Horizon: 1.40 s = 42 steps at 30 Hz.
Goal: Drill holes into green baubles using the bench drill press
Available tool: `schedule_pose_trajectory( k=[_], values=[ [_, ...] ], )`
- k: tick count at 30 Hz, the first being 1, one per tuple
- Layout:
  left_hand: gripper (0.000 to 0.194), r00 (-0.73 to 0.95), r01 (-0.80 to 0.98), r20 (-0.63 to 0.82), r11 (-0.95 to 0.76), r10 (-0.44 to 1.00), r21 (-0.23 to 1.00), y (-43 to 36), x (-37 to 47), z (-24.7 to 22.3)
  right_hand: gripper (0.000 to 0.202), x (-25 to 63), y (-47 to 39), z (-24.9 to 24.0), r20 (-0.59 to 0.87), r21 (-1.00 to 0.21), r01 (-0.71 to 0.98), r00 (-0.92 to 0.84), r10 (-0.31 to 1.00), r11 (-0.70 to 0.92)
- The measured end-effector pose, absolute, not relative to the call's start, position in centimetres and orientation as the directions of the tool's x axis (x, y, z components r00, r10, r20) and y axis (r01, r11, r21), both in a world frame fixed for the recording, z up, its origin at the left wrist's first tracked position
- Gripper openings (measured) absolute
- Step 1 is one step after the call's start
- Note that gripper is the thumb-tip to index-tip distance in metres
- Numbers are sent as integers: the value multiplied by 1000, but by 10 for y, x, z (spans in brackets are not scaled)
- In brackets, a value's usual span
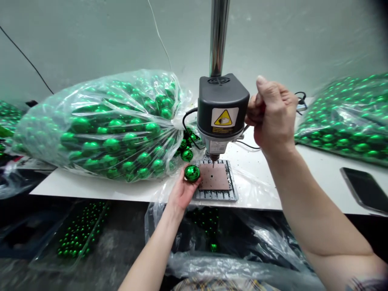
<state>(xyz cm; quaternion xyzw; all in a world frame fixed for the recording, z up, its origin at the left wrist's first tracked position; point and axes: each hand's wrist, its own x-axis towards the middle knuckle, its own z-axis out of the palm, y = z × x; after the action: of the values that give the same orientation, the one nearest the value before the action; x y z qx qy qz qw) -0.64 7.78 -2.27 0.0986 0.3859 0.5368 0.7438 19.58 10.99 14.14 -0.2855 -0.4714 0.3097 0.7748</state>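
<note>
Left hand (183, 190) clamped on shiny green ball (192, 173) near front edge of surface (91, 188); right hand (274, 111) clamped on drill-press lever (245, 129), end hidden. Smartphone (364, 188) corner cut off.

bare left hand (183, 192), bare right hand (276, 115), 2 bare forearms (156, 246), plaid garment (221, 285) in yellow, grey and dark checks, blurred sleeve edge (368, 283) in muted bluish plaid above the right elbow

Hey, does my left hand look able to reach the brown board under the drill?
Probably yes: your left hand, holding a green ball, is beside the brown board with nothing else visible between them, though the drill bit points down over it.
</note>
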Motion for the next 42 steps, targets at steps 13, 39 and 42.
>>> schedule_pose_trajectory(
  k=[13, 39, 42],
  values=[
    [37, 119, -657, -337, 328, 934, 679, 79, -3, -35, 48, 200, 116, 138, 610, -718, -160, 326, 722, 678],
    [56, 44, 314, 231, -233, 972, 920, 96, 27, -77, 55, 198, 116, 141, 591, -741, -133, 337, 733, 658],
    [53, 133, 323, 320, -346, 938, 881, 92, 28, -76, 58, 198, 117, 140, 601, -736, -121, 337, 725, 666]
  ],
)
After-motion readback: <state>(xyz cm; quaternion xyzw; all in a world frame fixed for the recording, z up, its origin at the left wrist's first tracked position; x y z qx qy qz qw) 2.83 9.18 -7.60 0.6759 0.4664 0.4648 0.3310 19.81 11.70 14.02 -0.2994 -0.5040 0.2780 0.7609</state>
